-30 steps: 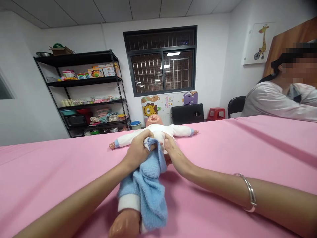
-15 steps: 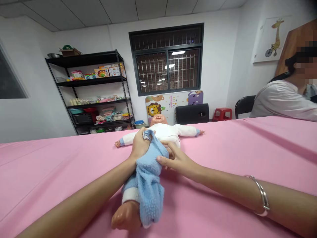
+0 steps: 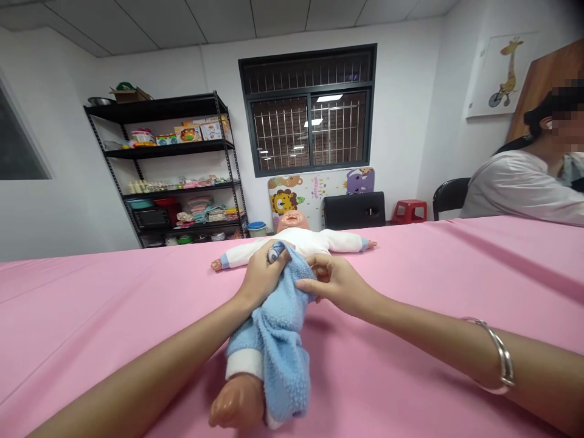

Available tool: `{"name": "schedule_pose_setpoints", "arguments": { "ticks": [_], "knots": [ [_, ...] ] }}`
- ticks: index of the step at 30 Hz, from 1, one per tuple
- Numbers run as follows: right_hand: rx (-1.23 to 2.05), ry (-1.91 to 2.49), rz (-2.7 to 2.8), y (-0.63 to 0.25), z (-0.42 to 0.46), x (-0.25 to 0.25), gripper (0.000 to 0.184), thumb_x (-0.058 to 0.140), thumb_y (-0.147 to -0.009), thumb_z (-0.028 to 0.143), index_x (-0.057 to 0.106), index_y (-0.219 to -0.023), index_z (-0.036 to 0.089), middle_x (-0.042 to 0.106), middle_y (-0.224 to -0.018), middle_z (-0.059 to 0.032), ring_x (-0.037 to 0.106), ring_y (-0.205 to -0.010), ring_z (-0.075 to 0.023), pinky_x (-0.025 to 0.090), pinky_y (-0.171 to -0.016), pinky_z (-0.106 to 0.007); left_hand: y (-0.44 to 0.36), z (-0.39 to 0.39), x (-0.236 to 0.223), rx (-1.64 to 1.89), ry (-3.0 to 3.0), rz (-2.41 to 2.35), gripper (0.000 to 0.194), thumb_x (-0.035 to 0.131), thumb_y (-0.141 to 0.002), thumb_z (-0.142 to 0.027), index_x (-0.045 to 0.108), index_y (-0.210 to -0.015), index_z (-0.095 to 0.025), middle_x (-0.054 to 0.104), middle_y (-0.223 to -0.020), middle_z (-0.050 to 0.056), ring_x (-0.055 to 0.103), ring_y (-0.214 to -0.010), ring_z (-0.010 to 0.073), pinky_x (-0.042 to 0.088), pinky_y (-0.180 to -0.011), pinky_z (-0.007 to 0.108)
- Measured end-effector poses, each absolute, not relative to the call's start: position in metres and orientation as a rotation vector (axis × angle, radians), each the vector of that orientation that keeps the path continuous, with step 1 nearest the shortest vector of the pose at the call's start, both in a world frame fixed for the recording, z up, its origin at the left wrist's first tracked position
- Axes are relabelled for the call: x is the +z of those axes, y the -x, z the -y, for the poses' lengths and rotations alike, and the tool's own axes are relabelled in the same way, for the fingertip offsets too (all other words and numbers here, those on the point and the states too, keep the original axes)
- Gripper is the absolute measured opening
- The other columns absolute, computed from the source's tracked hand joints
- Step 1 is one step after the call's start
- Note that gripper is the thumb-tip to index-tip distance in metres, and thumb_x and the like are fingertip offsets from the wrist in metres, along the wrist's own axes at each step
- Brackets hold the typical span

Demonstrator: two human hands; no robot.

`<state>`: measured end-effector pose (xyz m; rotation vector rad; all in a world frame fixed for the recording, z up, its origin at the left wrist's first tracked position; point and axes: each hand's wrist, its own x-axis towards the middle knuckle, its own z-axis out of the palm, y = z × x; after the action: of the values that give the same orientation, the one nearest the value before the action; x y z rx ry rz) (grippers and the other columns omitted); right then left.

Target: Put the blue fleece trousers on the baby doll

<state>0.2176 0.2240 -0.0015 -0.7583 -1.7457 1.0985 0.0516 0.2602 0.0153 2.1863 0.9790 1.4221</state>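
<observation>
A baby doll (image 3: 303,239) in a white top with blue cuffs lies on its back, head away from me and arms spread. Light blue fleece pants (image 3: 281,328) cover its legs; one bare foot (image 3: 239,398) pokes out of a white cuff, while the other foot is hidden in the second pant leg. My left hand (image 3: 263,271) is closed on the waistband at the doll's left-hand side in view. On the opposite side, my right hand (image 3: 335,280) pinches the fleece between thumb and fingers. A silver bangle (image 3: 499,356) circles my right forearm.
A pink cloth (image 3: 410,292) covers the table. Beyond it stand a black shelf rack (image 3: 168,149) with toys and folded cloths, a black chair (image 3: 353,210) and a red stool (image 3: 409,212). Another person in a white shirt (image 3: 520,182) sits at the right.
Both hands have moved slightly up and right, drawing the waistband further over the doll's hips. The pant leg and the bare foot have shifted a little right.
</observation>
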Motion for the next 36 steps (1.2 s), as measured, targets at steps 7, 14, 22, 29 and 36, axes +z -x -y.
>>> {"name": "schedule_pose_setpoints", "arguments": {
  "ticks": [7,14,22,29,36],
  "knots": [
    [0.737,0.840,1.917,-0.226,-0.235,0.005,0.025,0.065,-0.070,0.036,0.053,-0.064,0.015,0.054,-0.071,-0.0016,0.051,-0.070,-0.0138,0.044,-0.066,-0.028,-0.049,-0.261,0.013,1.354,-2.164,-0.923,0.035,0.052,-0.082,-0.043,0.060,-0.099,-0.014,0.063,-0.102,0.006,0.056,-0.097,0.0223,0.041,-0.090,0.032],
    [0.756,0.738,1.623,-0.231,-0.250,-0.001,0.022,0.059,-0.074,0.038,0.053,-0.081,0.018,0.053,-0.109,-0.0051,0.047,-0.106,-0.0184,0.043,-0.087,-0.032,-0.034,-0.266,0.008,1.091,-2.049,-0.811,0.062,0.065,-0.070,-0.051,0.050,-0.119,-0.017,0.057,-0.119,0.009,0.051,-0.111,0.0278,0.042,-0.093,0.037],
    [1.129,0.874,1.318,-0.230,-0.256,-0.005,0.027,0.055,-0.075,0.041,0.043,-0.082,0.018,0.052,-0.073,0.0011,0.052,-0.069,-0.0115,0.048,-0.072,-0.032,-0.045,-0.258,0.021,1.008,-2.356,-0.920,0.032,0.046,-0.085,-0.045,0.057,-0.082,-0.015,0.061,-0.083,0.002,0.053,-0.077,0.0184,0.043,-0.073,0.030],
    [1.148,1.020,1.201,-0.233,-0.271,-0.018,0.020,0.050,-0.077,0.036,0.041,-0.080,0.018,0.047,-0.070,0.0023,0.048,-0.062,-0.0100,0.045,-0.059,-0.026,-0.045,-0.256,0.019,0.916,-2.342,-0.951,0.033,0.051,-0.082,-0.045,0.058,-0.089,-0.014,0.062,-0.088,0.004,0.054,-0.081,0.0195,0.044,-0.073,0.030],
    [0.829,1.125,1.281,-0.240,-0.288,-0.049,0.021,0.048,-0.076,0.039,0.044,-0.079,0.018,0.049,-0.069,0.0004,0.043,-0.063,-0.0125,0.038,-0.057,-0.025,-0.049,-0.252,0.023,0.647,-2.547,-0.902,0.024,0.059,-0.076,-0.034,0.063,-0.092,-0.017,0.065,-0.093,0.004,0.057,-0.085,0.0227,0.045,-0.079,0.032]
  ]
}}
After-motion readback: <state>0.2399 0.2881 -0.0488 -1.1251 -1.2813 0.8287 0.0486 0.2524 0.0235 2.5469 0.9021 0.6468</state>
